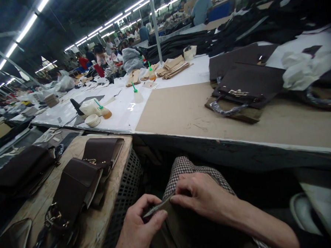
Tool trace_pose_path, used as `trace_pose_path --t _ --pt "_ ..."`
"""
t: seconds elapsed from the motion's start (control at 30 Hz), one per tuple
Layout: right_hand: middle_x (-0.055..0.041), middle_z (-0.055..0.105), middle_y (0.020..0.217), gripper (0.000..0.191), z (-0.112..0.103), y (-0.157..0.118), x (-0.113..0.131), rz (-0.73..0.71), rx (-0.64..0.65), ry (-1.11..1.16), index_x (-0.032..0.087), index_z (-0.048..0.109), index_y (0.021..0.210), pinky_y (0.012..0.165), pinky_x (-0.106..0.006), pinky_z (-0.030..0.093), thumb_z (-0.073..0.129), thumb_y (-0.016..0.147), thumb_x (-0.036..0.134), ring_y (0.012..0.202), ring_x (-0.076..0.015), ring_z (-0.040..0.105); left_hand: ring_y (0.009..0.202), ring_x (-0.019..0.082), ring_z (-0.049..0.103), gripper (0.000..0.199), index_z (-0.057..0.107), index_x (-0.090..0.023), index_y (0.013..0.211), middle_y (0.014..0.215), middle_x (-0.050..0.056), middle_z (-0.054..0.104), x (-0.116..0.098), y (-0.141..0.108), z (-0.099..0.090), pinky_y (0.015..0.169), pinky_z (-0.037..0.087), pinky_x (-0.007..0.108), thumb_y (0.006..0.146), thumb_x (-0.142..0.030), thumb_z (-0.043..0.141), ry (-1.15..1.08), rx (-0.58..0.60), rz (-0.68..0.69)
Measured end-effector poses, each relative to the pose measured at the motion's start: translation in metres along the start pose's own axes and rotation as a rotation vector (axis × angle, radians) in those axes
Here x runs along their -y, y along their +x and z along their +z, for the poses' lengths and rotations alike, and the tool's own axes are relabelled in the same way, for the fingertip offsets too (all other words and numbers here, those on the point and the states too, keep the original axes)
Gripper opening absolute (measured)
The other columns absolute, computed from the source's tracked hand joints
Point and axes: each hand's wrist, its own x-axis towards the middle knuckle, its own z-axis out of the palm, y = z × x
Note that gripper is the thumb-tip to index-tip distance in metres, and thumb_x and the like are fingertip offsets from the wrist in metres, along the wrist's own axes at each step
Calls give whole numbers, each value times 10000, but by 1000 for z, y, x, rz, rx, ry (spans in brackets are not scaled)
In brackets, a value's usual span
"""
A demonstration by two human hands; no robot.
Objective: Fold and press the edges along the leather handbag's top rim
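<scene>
My left hand (144,223) pinches the edge of a dark brown bag piece (170,216) between thumb and fingers. Along the same edge, a little to the right, my right hand (195,194) is closed with thumb and fingertips on it. The piece hangs down over my lap, where checked cloth (185,165) shows; its lower part is dark and partly hidden by my arms. Left of my hands, dark brown handbags (76,180) with metal clasps and plastic-wrapped handles lie on a wooden board (103,212).
Ahead, a worktable bears a brown cardboard sheet (164,109) with more brown handbags (246,82) at right. Green-tipped glue bottles (137,95), a small round pot (92,120) and stacked brown pieces (173,68) stand farther back. A black plastic crate (129,181) is under the board. People work in the distance.
</scene>
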Motion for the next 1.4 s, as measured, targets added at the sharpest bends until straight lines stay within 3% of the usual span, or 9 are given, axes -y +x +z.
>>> trace_pose_path --t 0.3,0.53,0.73,0.9,1.07,1.4 --pt "-4 700 771 195 -4 2 3 36 -2 35 225 728 752 619 -243 362 658 854 376 724 -151 610 756 175 610 262 706 -164 906 803 35 697 -5 -2 -2 675 469 255 779 -393 706 -53 -2 -59" --pt "8 654 687 354 -4 0 -3 117 -38 -95 198 633 654 556 -265 270 720 777 518 637 -147 558 678 142 561 275 689 -155 798 726 23 665 8 3 1 624 435 233 742 -419 738 -121 -39 -27" --pt "11 597 894 141 -24 -11 -28 -130 -24 -108 238 660 809 659 -259 362 687 858 367 821 -155 550 622 110 474 315 661 -156 752 644 -14 564 20 12 1 582 368 205 717 -455 750 -112 -68 1" --pt "-6 616 1054 132 -26 -17 -35 -160 -61 129 204 659 780 856 -274 421 710 846 307 988 -164 557 592 109 466 342 662 -162 763 631 -14 562 27 15 1 566 366 205 709 -488 751 -93 -49 7" --pt "29 684 782 119 -22 -19 -37 2 -12 168 209 680 821 682 -243 416 663 863 319 713 -132 597 581 107 479 355 655 -160 782 654 -2 590 30 15 0 566 389 209 718 -498 743 -86 -36 4" --pt "26 638 646 165 -19 -17 -27 107 -65 146 180 642 661 585 -238 353 649 794 277 609 -115 545 602 104 445 355 622 -162 814 663 -20 540 25 15 -1 580 369 209 765 -507 692 -23 18 -3"
